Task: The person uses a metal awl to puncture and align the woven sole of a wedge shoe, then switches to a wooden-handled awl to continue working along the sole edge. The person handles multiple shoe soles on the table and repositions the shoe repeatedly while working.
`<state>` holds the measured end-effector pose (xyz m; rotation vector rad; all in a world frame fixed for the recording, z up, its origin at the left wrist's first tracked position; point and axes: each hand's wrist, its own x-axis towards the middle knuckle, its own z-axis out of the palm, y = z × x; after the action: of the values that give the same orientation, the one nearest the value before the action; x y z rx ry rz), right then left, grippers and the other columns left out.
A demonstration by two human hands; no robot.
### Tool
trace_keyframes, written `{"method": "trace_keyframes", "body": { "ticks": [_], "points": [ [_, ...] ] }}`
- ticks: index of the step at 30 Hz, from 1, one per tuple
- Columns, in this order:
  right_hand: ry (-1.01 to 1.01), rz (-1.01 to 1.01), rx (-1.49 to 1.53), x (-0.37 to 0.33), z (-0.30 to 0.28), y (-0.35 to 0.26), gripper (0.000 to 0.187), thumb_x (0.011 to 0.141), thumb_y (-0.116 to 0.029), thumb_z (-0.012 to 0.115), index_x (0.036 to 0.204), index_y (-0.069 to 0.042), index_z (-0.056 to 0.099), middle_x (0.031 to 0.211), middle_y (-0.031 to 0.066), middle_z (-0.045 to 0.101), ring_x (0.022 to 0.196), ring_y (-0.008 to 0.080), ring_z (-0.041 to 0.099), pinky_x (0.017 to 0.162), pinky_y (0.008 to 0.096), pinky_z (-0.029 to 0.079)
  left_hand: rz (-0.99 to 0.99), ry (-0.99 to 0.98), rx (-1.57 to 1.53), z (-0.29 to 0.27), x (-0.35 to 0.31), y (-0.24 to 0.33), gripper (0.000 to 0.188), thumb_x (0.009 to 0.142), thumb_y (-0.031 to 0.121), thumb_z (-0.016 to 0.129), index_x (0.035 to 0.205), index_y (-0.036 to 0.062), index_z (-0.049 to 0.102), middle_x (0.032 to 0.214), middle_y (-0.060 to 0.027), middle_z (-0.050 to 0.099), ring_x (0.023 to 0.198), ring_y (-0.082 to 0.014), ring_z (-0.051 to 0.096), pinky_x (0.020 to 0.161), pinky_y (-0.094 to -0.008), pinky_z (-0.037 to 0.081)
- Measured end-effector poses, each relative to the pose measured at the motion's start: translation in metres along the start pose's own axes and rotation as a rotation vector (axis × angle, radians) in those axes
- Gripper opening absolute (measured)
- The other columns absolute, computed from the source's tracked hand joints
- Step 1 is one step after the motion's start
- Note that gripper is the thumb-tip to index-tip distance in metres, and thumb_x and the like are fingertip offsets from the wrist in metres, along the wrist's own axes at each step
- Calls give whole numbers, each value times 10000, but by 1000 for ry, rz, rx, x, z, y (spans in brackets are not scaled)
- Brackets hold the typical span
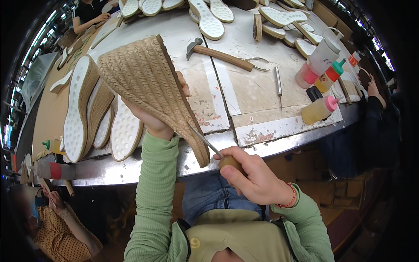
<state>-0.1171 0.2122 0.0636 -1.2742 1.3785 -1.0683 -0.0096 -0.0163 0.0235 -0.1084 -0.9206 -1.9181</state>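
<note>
My left hand [150, 120] is closed around a braided-jute wedge sole [139, 72], with fingertips showing past its dark edge and the rest hidden behind it. The wedge is raised on its side, thick end up and away, thin end down toward me. In my right hand [257, 177] is a thin metal-shafted tool like an awl, its rounded handle [230, 163] in my fist. The shaft [208, 143] slants up to the left, and its tip meets the wedge's edge near the thin end.
Several white-dimpled wedge soles [78, 109] lean at left, with more piled at the back. A hammer [222, 56], pincers [258, 64] and a slim metal tool [279, 83] lie on the worktable [183, 26]. Squeeze bottles [317, 110] stand and lie right. Other people work nearby.
</note>
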Motion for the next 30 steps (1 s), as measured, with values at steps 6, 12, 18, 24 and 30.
{"method": "trace_keyframes", "body": {
  "ticks": [6,12,18,24,30],
  "points": [
    [-48,30,9,8,-1,-3,316,998,-274,508,1087,28,497,599,133,508,512,238,490,519,347,386,11,32,83,4,-2,0,1017,783,842,315,1249,-43,501,882,-196,612,668,-267,601,573,-320,502],
    [-98,46,-31,9,-7,-10,301,1014,-212,461,1167,45,495,589,-9,482,484,48,457,469,233,370,11,148,73,12,-4,-1,1049,764,867,302,1254,-40,498,875,-195,608,664,-245,592,564,-301,489],
    [-78,-12,-314,5,-17,-25,262,983,-209,514,1104,23,499,610,112,535,546,238,554,523,335,417,31,172,122,20,-5,-2,1089,748,891,261,1259,-44,485,862,-192,606,666,-237,592,564,-306,499],
    [-56,31,-583,-1,-16,-41,230,953,-176,556,1064,13,486,678,183,594,628,386,593,555,401,443,81,415,252,25,-3,-9,1094,758,887,229,1261,-55,469,849,-187,606,649,-227,590,550,-298,502],
    [-179,65,-358,11,-26,-38,234,939,-167,575,1068,3,480,681,191,600,629,405,598,549,428,448,22,271,197,26,-5,-5,1084,765,881,215,1257,-51,471,850,-189,607,644,-218,591,538,-286,499]
  ]
}}
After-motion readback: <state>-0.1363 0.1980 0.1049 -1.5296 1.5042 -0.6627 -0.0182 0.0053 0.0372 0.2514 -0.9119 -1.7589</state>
